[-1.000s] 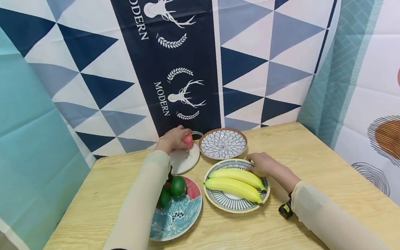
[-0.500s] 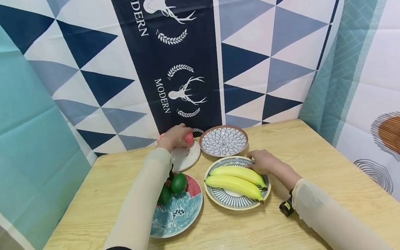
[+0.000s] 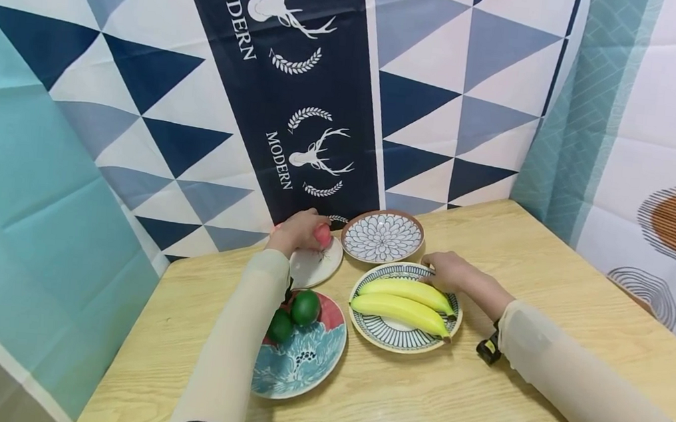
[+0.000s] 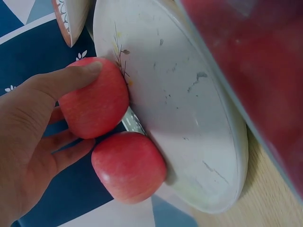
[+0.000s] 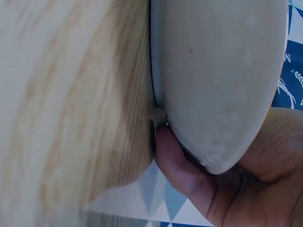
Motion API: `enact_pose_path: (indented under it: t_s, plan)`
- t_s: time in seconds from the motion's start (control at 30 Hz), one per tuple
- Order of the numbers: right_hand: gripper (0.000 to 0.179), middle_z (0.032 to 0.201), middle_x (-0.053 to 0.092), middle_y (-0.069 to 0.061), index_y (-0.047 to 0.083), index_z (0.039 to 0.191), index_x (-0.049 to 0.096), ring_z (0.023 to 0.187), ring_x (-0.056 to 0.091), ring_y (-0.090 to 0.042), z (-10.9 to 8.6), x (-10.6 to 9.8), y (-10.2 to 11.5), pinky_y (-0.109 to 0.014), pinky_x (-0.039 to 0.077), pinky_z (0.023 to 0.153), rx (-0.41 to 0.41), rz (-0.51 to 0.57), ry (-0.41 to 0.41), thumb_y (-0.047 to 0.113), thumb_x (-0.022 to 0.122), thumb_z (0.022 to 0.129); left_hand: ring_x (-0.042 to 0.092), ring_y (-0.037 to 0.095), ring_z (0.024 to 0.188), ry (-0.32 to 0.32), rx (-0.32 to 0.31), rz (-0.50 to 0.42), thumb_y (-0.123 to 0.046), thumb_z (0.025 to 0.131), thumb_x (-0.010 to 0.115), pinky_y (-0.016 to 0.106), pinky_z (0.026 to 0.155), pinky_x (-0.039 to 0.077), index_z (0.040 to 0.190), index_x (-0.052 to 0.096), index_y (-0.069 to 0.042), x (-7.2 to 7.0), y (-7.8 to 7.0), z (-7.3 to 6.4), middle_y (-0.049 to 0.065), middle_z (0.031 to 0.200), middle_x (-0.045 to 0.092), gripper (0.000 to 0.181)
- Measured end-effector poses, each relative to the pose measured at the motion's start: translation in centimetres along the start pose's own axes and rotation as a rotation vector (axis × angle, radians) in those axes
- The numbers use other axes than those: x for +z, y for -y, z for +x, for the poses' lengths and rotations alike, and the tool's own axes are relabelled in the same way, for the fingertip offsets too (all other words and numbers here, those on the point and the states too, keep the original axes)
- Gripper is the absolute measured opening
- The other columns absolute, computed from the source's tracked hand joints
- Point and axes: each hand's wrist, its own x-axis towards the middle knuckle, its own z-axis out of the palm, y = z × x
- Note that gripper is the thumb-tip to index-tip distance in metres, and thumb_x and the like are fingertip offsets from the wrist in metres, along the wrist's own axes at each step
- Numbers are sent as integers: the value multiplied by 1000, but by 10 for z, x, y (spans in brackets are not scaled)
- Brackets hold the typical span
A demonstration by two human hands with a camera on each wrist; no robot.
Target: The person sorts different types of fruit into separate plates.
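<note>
At far left, my left hand [image 3: 298,229] curls thumb and fingers round one red apple [image 4: 97,106] at the far edge of the white plate [image 4: 189,123], a second apple [image 4: 129,168] just beside it. Nearer, two green fruits [image 3: 306,307] lie on a flowered plate [image 3: 315,363]. Further right, a brown-rimmed bowl [image 3: 382,240] stands far back; nearer, my right hand [image 3: 453,273] grips the far right rim of the striped plate [image 3: 384,336], two bananas [image 3: 400,310] inside.

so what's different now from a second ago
Very little: the head view has shifted slightly, and a sliver of red, probably the second apple, now shows left of the left hand. Nothing was visibly taken or released. The left hand still holds the other apple, the right hand still grips the banana plate.
</note>
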Motion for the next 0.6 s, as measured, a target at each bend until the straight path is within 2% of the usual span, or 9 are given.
enact_pose_path:
  t_s: [0.27,0.4,0.6]
  plan:
    - [21,101,68,-11,4,113,68,91,61,-27,-2,-3,2,-40,51,78,19,13,16,23,68,105,58,30,110,25,5,32,-21,82,91,43,99,51,144,66,-20,-1,-2,-2,9,126,58,67]
    - [19,101,68,-11,5,110,68,91,61,-27,-3,-2,3,-39,51,77,12,16,17,23,68,104,57,29,109,35,-4,27,-20,81,91,43,99,52,144,66,-20,-2,-4,-6,8,126,58,67]
    - [17,100,68,-10,6,107,68,90,61,-27,-1,0,-1,-39,51,77,-2,15,2,22,69,104,58,30,108,35,23,64,-21,79,92,45,97,52,142,66,-18,-5,-10,-13,10,126,58,68]
